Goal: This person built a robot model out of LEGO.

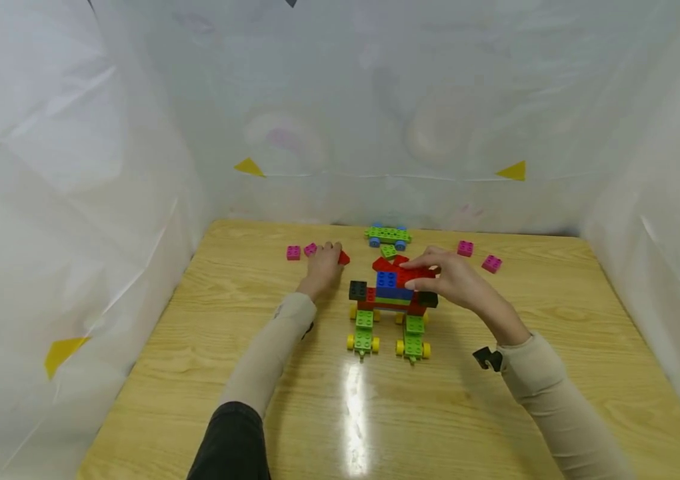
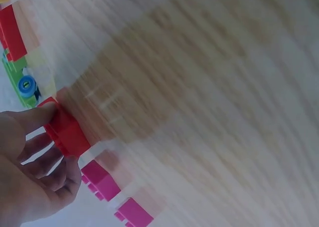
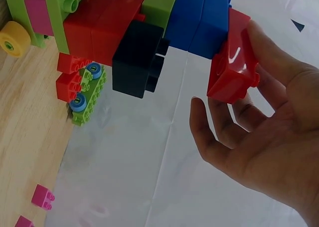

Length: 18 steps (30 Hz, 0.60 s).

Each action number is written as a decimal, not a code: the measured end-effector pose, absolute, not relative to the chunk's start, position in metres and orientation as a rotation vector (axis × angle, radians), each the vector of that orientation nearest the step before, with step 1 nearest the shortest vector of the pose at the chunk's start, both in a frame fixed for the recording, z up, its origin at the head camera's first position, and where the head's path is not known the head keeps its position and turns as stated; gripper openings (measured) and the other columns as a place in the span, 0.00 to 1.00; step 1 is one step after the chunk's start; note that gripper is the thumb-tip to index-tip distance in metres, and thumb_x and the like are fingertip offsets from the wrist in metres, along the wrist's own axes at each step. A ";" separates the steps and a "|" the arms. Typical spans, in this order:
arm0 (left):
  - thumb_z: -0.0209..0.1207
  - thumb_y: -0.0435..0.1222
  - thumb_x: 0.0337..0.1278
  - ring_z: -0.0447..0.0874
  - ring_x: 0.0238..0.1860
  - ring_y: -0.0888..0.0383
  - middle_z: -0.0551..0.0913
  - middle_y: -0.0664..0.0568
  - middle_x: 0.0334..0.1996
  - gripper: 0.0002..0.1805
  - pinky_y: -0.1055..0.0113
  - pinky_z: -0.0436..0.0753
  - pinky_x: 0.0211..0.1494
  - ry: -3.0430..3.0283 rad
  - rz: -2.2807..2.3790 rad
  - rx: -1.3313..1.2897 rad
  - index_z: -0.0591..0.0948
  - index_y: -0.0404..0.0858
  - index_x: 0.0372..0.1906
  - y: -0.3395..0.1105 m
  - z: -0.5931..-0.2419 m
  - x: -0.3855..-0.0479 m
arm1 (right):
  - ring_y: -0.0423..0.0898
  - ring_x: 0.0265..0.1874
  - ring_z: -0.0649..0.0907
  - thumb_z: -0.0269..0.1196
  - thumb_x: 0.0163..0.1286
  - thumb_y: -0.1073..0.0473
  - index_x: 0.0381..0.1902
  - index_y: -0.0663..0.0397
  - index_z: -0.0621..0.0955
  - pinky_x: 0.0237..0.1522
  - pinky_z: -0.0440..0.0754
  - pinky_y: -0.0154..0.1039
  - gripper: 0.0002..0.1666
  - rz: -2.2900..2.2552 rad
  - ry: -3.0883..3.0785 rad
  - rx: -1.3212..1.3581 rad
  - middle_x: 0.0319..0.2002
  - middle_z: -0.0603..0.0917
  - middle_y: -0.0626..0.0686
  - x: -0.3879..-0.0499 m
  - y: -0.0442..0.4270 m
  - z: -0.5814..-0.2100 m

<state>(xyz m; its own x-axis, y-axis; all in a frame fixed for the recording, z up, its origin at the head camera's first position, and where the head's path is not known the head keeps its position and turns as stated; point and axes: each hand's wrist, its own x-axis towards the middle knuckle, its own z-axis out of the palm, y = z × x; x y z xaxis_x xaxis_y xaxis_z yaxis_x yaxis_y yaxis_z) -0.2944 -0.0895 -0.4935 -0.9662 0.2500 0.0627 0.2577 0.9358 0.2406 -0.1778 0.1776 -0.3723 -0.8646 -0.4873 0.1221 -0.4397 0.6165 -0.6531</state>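
Observation:
My left hand (image 1: pixel 322 267) pinches a red brick (image 2: pixel 70 129) between thumb and fingers at the table's far side, left of a built toy. That toy stands upright on green wheeled bases (image 1: pixel 363 340) with yellow wheels, topped by red, black and blue bricks (image 1: pixel 386 280). At its upper right, my right hand (image 1: pixel 457 280) grips another red brick (image 3: pixel 232 62) by the edges. In the right wrist view this brick touches the side of the blue bricks (image 3: pixel 197 20); whether it is pressed on, I cannot tell. A black brick (image 3: pixel 137 60) juts out below.
Behind the toy are a green wheeled base (image 1: pixel 388 235) with blue wheels, a small green brick (image 1: pixel 389 251) and loose red bricks (image 1: pixel 382 264). Pink bricks lie left (image 1: pixel 293 253) and right (image 1: pixel 492 264). White sheeting (image 1: pixel 376 120) encloses the wooden table (image 1: pixel 196 347).

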 end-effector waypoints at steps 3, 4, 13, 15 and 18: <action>0.61 0.39 0.63 0.76 0.50 0.46 0.77 0.42 0.50 0.24 0.54 0.79 0.51 -3.064 -0.437 -0.379 0.72 0.35 0.62 -0.092 -0.492 -0.293 | 0.47 0.29 0.70 0.66 0.64 0.51 0.54 0.55 0.83 0.30 0.69 0.41 0.23 -1.080 2.768 -0.808 0.37 0.77 0.49 -0.178 0.177 -0.372; 0.61 0.38 0.63 0.76 0.49 0.47 0.77 0.42 0.50 0.24 0.55 0.78 0.51 -3.052 -0.485 -0.375 0.73 0.34 0.61 -0.092 -0.490 -0.293 | 0.47 0.28 0.70 0.67 0.64 0.52 0.54 0.54 0.83 0.30 0.69 0.41 0.22 -1.078 2.771 -0.809 0.36 0.77 0.49 -0.178 0.177 -0.372; 0.63 0.38 0.61 0.78 0.49 0.49 0.78 0.42 0.53 0.22 0.58 0.79 0.51 -2.822 -1.210 -0.474 0.78 0.33 0.58 -0.100 -0.439 -0.271 | 0.47 0.27 0.70 0.68 0.63 0.53 0.53 0.54 0.84 0.28 0.68 0.40 0.21 -1.078 2.789 -0.825 0.36 0.77 0.48 -0.179 0.174 -0.371; 0.64 0.40 0.61 0.77 0.49 0.50 0.79 0.44 0.53 0.22 0.59 0.80 0.48 -2.781 -1.276 -0.568 0.79 0.36 0.58 -0.100 -0.426 -0.259 | 0.47 0.27 0.70 0.68 0.63 0.53 0.53 0.54 0.84 0.28 0.69 0.39 0.21 -1.075 2.787 -0.830 0.36 0.78 0.49 -0.179 0.174 -0.372; 0.64 0.42 0.60 0.76 0.47 0.53 0.79 0.48 0.52 0.23 0.62 0.79 0.44 -2.724 -1.316 -0.736 0.79 0.40 0.59 -0.099 -0.411 -0.238 | 0.47 0.27 0.71 0.67 0.63 0.53 0.53 0.55 0.83 0.28 0.70 0.39 0.22 -1.072 2.781 -0.835 0.36 0.78 0.49 -0.179 0.173 -0.371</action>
<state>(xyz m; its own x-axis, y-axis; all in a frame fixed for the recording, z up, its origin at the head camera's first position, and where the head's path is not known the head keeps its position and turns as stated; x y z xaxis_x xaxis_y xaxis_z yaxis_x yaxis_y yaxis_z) -0.2375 -0.0992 -0.4107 -0.8880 0.4016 0.2240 0.4251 0.5310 0.7330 -0.1789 0.1727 -0.3714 -0.8535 -0.5006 0.1447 -0.4682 0.6148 -0.6346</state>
